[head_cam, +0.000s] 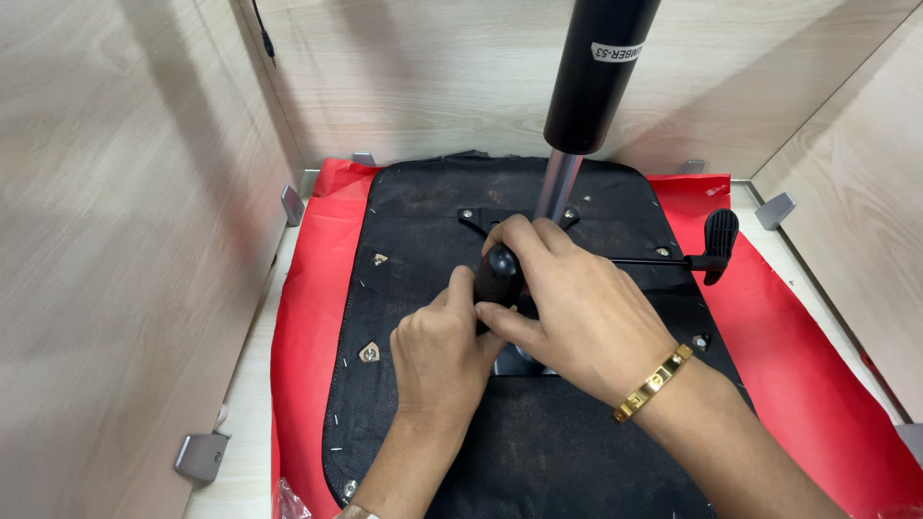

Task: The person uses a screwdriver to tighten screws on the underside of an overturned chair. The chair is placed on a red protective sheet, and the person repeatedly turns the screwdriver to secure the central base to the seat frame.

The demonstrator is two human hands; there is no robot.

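An upturned chair seat (577, 442), covered in black fabric, lies on a red sheet (308, 317). A black gas cylinder (596, 77) with a silver rod (556, 187) rises from the metal mechanism plate at the seat's middle. My right hand (577, 308) is wrapped over a black knob (498, 274) on that plate. My left hand (437, 356) presses against the knob from below, fingers curled beside it. A black lever with a paddle handle (719, 245) sticks out to the right of the mechanism. The plate itself is mostly hidden under my hands.
Light wooden walls close in on the left (115, 240), the back and the right. Grey metal brackets (202, 454) sit along the wall bases. Small screw plates (369, 353) dot the seat's left side. A gold bracelet (654, 383) is on my right wrist.
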